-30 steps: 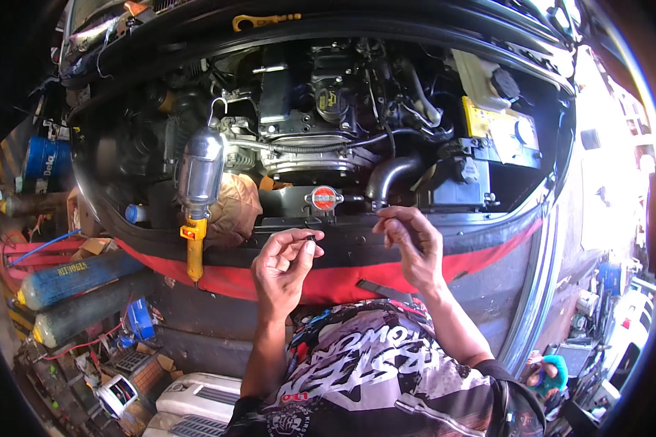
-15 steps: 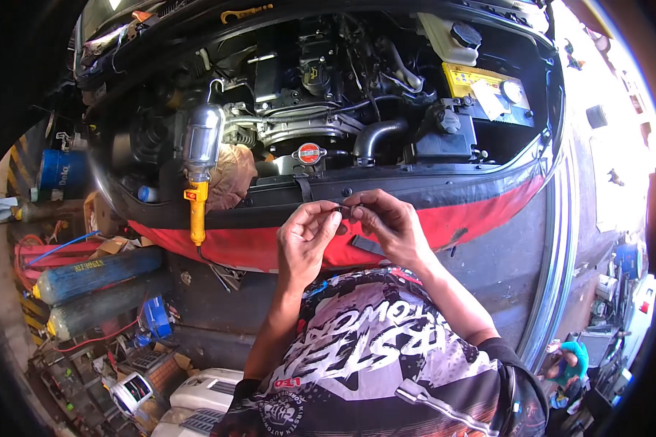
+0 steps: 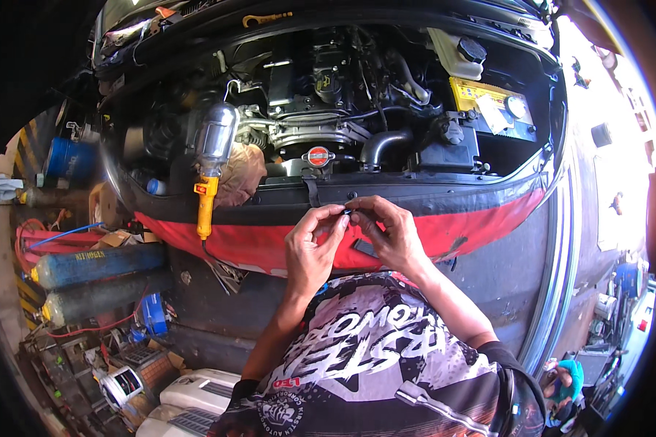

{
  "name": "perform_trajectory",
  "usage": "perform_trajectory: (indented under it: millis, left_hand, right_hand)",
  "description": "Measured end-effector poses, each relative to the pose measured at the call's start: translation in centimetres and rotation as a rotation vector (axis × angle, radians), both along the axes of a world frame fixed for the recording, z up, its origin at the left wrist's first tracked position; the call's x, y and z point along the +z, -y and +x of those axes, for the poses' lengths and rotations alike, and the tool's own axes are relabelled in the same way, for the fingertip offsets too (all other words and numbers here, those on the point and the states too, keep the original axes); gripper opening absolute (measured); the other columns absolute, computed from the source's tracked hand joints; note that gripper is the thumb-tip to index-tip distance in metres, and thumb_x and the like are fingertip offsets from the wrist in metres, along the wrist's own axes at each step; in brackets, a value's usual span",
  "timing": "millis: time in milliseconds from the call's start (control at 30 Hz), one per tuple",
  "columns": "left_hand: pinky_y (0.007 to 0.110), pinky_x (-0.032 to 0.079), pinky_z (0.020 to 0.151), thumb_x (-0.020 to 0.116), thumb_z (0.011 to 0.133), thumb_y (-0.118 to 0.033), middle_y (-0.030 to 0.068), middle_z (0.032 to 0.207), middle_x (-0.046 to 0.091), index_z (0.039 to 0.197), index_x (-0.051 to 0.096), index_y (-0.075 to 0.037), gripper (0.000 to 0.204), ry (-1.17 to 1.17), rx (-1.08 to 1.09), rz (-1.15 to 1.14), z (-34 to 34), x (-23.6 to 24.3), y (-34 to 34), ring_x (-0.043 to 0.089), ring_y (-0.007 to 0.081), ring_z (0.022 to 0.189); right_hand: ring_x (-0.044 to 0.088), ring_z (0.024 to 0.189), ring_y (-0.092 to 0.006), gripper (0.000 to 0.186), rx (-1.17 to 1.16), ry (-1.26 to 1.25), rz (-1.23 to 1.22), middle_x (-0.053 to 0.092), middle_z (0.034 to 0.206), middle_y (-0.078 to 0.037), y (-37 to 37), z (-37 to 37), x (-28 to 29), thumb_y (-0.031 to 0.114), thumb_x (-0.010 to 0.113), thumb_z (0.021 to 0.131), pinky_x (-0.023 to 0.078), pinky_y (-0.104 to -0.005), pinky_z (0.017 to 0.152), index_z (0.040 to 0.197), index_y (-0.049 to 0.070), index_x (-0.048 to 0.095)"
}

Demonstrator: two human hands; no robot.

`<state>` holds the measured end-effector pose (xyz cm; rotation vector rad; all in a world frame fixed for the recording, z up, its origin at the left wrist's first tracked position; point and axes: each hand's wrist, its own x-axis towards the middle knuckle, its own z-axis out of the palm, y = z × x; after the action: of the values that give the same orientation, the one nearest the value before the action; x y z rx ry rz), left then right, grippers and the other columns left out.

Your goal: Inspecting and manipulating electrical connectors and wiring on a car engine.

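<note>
Both my hands meet in front of the car's nose, over a red and black fender cover point(image 3: 481, 218). My left hand point(image 3: 315, 244) pinches with thumb and forefinger at a small dark piece point(image 3: 348, 212), too small to name. My right hand point(image 3: 390, 231) pinches at the same piece from the other side, fingertips nearly touching. Just beyond my hands lies the open engine bay, with a red radiator cap point(image 3: 318, 156) nearest. To the left hangs a caged work lamp point(image 3: 216, 135) with a yellow handle, its cord running down over the cover.
A yellow-topped battery point(image 3: 481, 95) and a white fluid reservoir point(image 3: 455, 54) sit at the bay's right. Brown crumpled paper point(image 3: 242, 175) lies behind the lamp. At left are gas cylinders point(image 3: 98, 268) and a blue drum point(image 3: 71, 156). Another person point(image 3: 565, 379) is at lower right.
The whole view has shifted slightly, so the engine bay appears lower and further right. My hands keep their pinch on the small piece, with the fingertips moved a little closer together.
</note>
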<state>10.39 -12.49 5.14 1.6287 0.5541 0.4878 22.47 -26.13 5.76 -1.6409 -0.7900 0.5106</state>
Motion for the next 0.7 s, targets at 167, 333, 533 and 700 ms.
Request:
perform_trajectory:
  millis: [167, 333, 533, 700]
  left_hand:
    - [0.028, 0.061, 0.088, 0.075, 0.1, 0.0, 0.0111, 0.113, 0.078, 0.12, 0.073, 0.003, 0.021, 0.016, -0.009, -0.012, 0.0, -0.4, 0.0, 0.076, 0.0144, 0.099]
    - [0.029, 0.061, 0.089, 0.074, 0.1, 0.001, 0.0113, 0.116, 0.075, 0.121, 0.073, 0.002, 0.022, 0.062, -0.039, -0.025, 0.3, -0.4, -0.1, 0.076, 0.017, 0.101]
    - [0.029, 0.061, 0.092, 0.07, 0.101, 0.005, 0.0083, 0.119, 0.067, 0.126, 0.072, 0.002, 0.025, 0.087, -0.094, 0.118, 0.4, 0.2, -0.5, 0.072, 0.0153, 0.105]
    - [0.029, 0.061, 0.087, 0.073, 0.1, 0.002, 0.0087, 0.116, 0.069, 0.126, 0.075, -0.001, 0.026, 0.045, -0.074, 0.129, 0.5, 0.6, -0.3, 0.073, 0.0158, 0.1]
  right_hand:
    - [0.077, 0.096, -0.0229, 0.021, 0.005, -0.092, -0.015, 0.076, 0.11, -0.014, -0.2, -0.1, -0.3, 0.005, 0.07, 0.103, 0.061, -0.0353, 0.082, 0.124, -0.001, 0.069]
    - [0.07, 0.086, -0.0129, 0.024, 0.051, -0.621, 0.119, 0.074, 0.105, -0.008, -0.1, 0.3, -1.7, 0.016, 0.068, 0.109, 0.057, -0.0287, 0.075, 0.124, -0.002, 0.068]
    - [0.061, 0.082, -0.0092, 0.023, 0.079, -1.096, 0.312, 0.068, 0.098, -0.003, -0.1, 0.1, -2.0, 0.018, 0.069, 0.108, 0.051, -0.0253, 0.073, 0.124, 0.002, 0.068]
    - [0.059, 0.079, -0.0091, 0.02, 0.092, -1.158, 0.304, 0.067, 0.097, -0.002, 0.0, 0.0, -2.0, 0.019, 0.069, 0.109, 0.049, -0.0241, 0.072, 0.121, 0.003, 0.068]
